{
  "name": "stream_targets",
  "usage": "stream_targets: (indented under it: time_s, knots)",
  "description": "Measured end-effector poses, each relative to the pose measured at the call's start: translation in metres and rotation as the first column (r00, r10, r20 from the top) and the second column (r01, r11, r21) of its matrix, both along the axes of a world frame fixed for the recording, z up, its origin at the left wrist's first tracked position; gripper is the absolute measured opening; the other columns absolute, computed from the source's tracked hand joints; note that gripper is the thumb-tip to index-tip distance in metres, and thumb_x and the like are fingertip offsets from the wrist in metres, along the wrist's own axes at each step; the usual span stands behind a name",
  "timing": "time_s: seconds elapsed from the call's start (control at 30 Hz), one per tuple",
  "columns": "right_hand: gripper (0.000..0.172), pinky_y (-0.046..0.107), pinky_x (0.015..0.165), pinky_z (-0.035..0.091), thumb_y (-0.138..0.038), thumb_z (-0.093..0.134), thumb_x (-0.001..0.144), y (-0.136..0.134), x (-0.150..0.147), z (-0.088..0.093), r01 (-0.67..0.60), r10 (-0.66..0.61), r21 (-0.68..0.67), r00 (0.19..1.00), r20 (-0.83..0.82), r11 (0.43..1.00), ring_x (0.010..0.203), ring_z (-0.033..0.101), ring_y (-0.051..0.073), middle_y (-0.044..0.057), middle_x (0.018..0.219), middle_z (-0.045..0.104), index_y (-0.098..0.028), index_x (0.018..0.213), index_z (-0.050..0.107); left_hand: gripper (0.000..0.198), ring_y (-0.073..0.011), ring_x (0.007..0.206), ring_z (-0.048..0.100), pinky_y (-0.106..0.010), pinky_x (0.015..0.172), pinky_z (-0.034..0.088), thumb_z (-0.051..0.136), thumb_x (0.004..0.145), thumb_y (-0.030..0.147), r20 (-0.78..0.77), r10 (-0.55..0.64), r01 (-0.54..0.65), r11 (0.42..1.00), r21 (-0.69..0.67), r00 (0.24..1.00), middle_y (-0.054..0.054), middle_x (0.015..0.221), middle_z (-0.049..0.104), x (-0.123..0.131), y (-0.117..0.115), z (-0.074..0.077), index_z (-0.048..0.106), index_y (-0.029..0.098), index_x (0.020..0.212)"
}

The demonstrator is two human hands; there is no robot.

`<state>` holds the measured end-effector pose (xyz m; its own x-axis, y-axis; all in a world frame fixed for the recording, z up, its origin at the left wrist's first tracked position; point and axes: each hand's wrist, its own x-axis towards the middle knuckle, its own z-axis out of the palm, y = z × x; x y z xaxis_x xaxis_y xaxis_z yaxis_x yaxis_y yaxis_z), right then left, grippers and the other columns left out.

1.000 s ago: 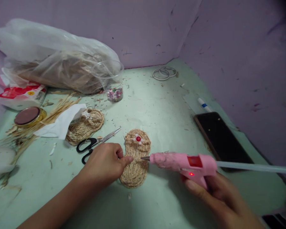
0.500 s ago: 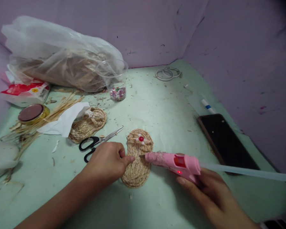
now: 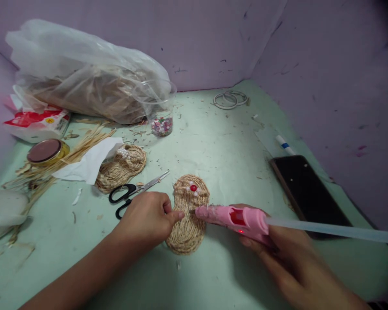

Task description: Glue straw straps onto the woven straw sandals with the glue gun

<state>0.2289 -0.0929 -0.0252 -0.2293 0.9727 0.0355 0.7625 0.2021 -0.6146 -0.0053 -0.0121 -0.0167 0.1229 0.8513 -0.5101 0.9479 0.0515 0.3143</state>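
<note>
A small woven straw sandal (image 3: 189,215) with a red bead on its strap lies on the pale green table (image 3: 220,146). My left hand (image 3: 147,217) is curled, its fingertips pressing the sandal's left edge. My right hand (image 3: 287,258) grips a pink hot glue gun (image 3: 236,217) with a long clear glue stick out the back. The gun's nozzle rests at the middle of the sandal, close to my left fingertips. A red light glows on the gun.
Black-handled scissors (image 3: 129,196) and a second straw sandal (image 3: 121,168) lie to the left. A plastic bag of straw (image 3: 84,82), a bead cup (image 3: 161,122), a lidded jar (image 3: 47,150) and loose straw sit behind. A dark phone (image 3: 305,191) lies at the right by the wall.
My right hand has brought the glue gun leftward, so its nozzle now sits on the sandal's middle. My left hand has stayed on the sandal's edge.
</note>
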Motion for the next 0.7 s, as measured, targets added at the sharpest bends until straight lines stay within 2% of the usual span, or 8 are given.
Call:
stream_targets:
  time_s: [0.1,0.2,0.27,0.33,0.47,0.57,0.63,0.7]
  knots:
    - [0.027,0.030,0.056,0.052,-0.031,0.046,0.084,0.003,-0.001,0.005,-0.008,0.007,0.041,1.000,0.019,0.999,0.053,0.059,0.018,0.001,0.066,0.064,-0.025,0.107,0.059,0.035,-0.0156,0.055,0.049,-0.026,0.050,0.029,0.051,0.068,0.054,0.002,-0.003,0.003,1.000,0.003,1.000,0.001,0.054,0.057,0.000,0.000,0.000,0.052,0.021,0.056]
    - [0.027,0.029,0.062,0.053,-0.026,0.044,0.084,0.008,-0.003,0.011,-0.089,0.090,0.034,0.996,-0.003,0.995,0.065,0.063,0.018,0.003,0.077,0.066,-0.024,0.108,0.058,0.035,-0.0157,0.056,0.049,-0.026,0.050,0.030,0.052,0.067,0.054,-0.001,0.000,0.000,1.000,0.004,1.000,0.001,0.055,0.057,0.000,0.000,0.000,0.053,0.021,0.056]
    - [0.023,0.028,0.058,0.052,-0.025,0.044,0.084,0.010,-0.004,0.013,-0.125,0.125,0.030,0.992,0.004,0.992,0.058,0.061,0.017,0.003,0.071,0.065,-0.023,0.100,0.060,0.035,-0.0156,0.056,0.049,-0.026,0.050,0.030,0.052,0.067,0.054,-0.001,0.002,-0.002,1.000,0.007,1.000,0.001,0.055,0.057,-0.001,-0.001,-0.001,0.053,0.021,0.056]
    - [0.019,0.028,0.054,0.050,-0.027,0.046,0.083,0.011,-0.003,0.012,-0.099,0.097,0.058,0.994,0.044,0.993,0.050,0.057,0.016,0.002,0.065,0.063,-0.023,0.095,0.061,0.035,-0.0154,0.056,0.049,-0.026,0.050,0.030,0.052,0.067,0.055,-0.001,0.001,-0.001,1.000,0.007,1.000,0.001,0.056,0.058,-0.001,-0.002,-0.001,0.053,0.021,0.056]
    - [0.022,0.028,0.050,0.047,-0.032,0.049,0.083,0.009,0.001,0.006,-0.040,0.029,0.103,0.994,0.104,0.994,0.056,0.059,0.017,0.004,0.076,0.066,-0.023,0.100,0.060,0.036,-0.0146,0.055,0.049,-0.026,0.050,0.029,0.052,0.067,0.055,0.001,-0.006,0.006,1.000,0.012,1.000,0.001,0.055,0.057,-0.002,-0.002,-0.003,0.054,0.021,0.056]
    - [0.021,0.027,0.044,0.043,-0.034,0.046,0.085,0.007,0.002,0.002,-0.033,0.026,0.072,0.995,0.092,0.997,0.048,0.054,0.016,0.003,0.063,0.062,-0.021,0.083,0.062,0.036,-0.0140,0.055,0.049,-0.025,0.050,0.029,0.053,0.067,0.055,0.002,-0.003,0.003,1.000,0.020,1.000,0.001,0.055,0.058,-0.003,-0.002,-0.003,0.054,0.021,0.056]
    - [0.028,0.027,0.042,0.041,-0.036,0.045,0.086,0.007,0.002,0.000,-0.027,0.024,0.043,0.998,0.066,0.999,0.044,0.051,0.015,0.001,0.054,0.057,-0.020,0.069,0.060,0.035,-0.0139,0.055,0.049,-0.025,0.049,0.029,0.053,0.067,0.054,-0.005,-0.001,0.001,1.000,0.017,1.000,0.001,0.055,0.058,-0.002,-0.001,-0.004,0.054,0.021,0.056]
    - [0.029,0.026,0.043,0.042,-0.036,0.045,0.086,0.007,0.002,-0.002,-0.007,0.006,0.023,0.999,0.035,1.000,0.045,0.052,0.014,0.001,0.053,0.056,-0.020,0.065,0.058,0.034,-0.0140,0.055,0.049,-0.025,0.049,0.029,0.053,0.067,0.053,-0.011,-0.003,0.003,1.000,0.017,1.000,0.001,0.055,0.058,-0.002,-0.001,-0.004,0.054,0.021,0.056]
